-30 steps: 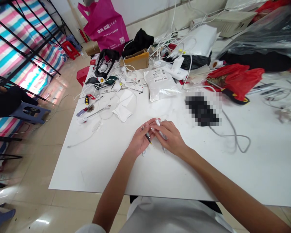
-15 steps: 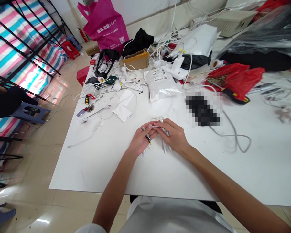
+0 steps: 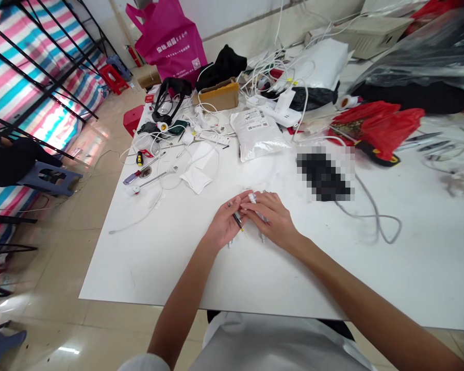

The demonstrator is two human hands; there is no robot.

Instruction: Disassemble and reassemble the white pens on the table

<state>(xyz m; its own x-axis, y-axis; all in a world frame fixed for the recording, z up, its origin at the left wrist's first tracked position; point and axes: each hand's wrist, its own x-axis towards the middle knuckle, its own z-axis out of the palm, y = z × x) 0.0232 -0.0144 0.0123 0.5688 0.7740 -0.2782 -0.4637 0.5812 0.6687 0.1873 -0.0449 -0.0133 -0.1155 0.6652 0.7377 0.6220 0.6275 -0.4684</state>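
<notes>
My left hand (image 3: 225,222), palm up with curled fingers, holds a slim black and silver pen (image 3: 237,218) with a thin yellowish tip pointing down towards me. My right hand (image 3: 272,215) meets it at the fingertips. Its thumb and forefinger are pinched together over the left fingers, and what they grip is too small to make out. White, pen-like tubes (image 3: 262,237) lie on the table partly under my right hand, with a white end (image 3: 252,198) showing above its fingers. Another pale tube end (image 3: 230,243) shows below my left hand.
On the white table (image 3: 158,273), screwdrivers (image 3: 131,178), a folded white paper (image 3: 196,178) and tangled cables lie left. A white plastic package (image 3: 258,135) sits beyond my hands. A pixelated black object (image 3: 324,176) and grey cable lie right, near a red bag (image 3: 386,126).
The thin white rod seen between my fingertips is now hidden. My right hand has drawn slightly down and its fingers cover more of the white tubes. The pen in my left hand has shifted slightly.
</notes>
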